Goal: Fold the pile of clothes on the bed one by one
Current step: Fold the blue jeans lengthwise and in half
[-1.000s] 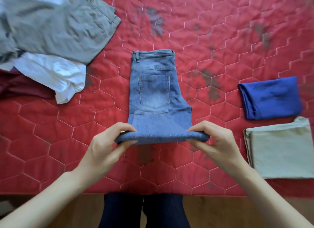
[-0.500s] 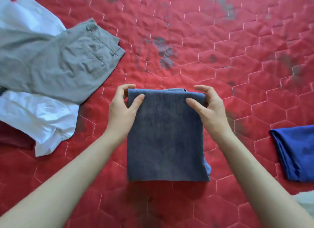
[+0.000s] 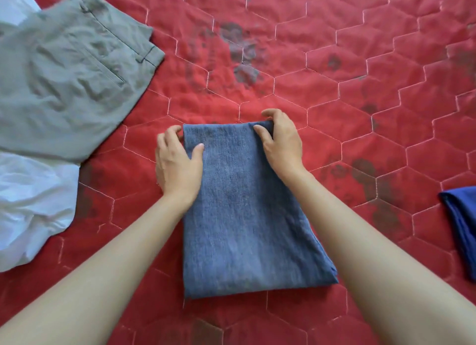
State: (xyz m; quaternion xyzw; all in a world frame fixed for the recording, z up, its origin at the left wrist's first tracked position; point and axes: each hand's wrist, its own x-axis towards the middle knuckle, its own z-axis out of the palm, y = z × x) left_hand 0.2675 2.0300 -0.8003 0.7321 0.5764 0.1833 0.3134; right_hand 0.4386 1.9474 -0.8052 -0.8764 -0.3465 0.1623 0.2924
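Folded jeans (image 3: 247, 210) on red quilt (image 3: 334, 87), left hand (image 3: 177, 164) and right hand (image 3: 282, 143) gripping far corners

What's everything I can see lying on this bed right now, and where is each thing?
folded jeans: one, blue denim, middle of the bed, folded into a rectangle.
grey trousers: one, grey-green, upper left, spread out unfolded, lying partly over the white cloth.
white garment: one, white, crumpled at the left edge below the grey trousers; more white shows at the top left corner, whether it is the same piece cannot be told.
blue garment: one, royal blue, right edge, only partly in view.
quilt: one, red with hexagon stitching and dark blotches, under everything.
left hand: one, grips the far left corner of the jeans.
right hand: one, grips the far right corner.
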